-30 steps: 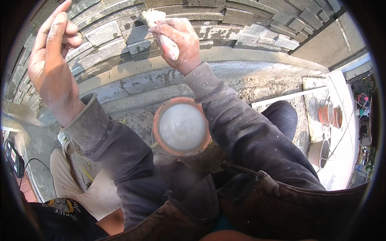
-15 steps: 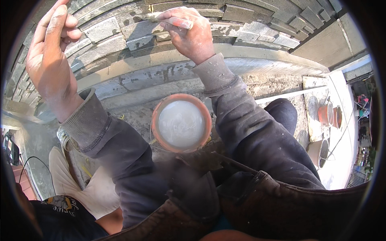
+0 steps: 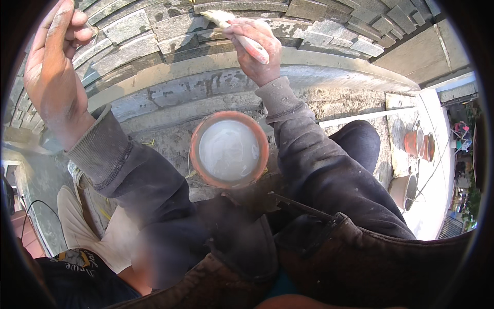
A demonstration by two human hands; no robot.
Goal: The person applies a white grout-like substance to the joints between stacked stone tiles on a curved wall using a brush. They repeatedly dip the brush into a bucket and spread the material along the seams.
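Note:
My right hand is closed around a paintbrush with a pale, red-smeared handle. Its light bristles are close to the wall of stacked grey stone strips; whether they touch it I cannot tell. My left hand is raised in front of the wall at the upper left, fingers partly bent and loosely apart, with no object visible in it. The fingertips run to the picture's edge. Below and between my arms stands a reddish bucket of milky white liquid.
A smooth ledge runs along the wall's foot. Orange buckets and a grey bucket stand at the right near a pale board. Another person in a dark shirt and beige trousers is close at my lower left.
My right hand has come slightly down and right with the paintbrush, whose bristles now point up-left. My left hand has shifted a little left. The view itself has moved slightly.

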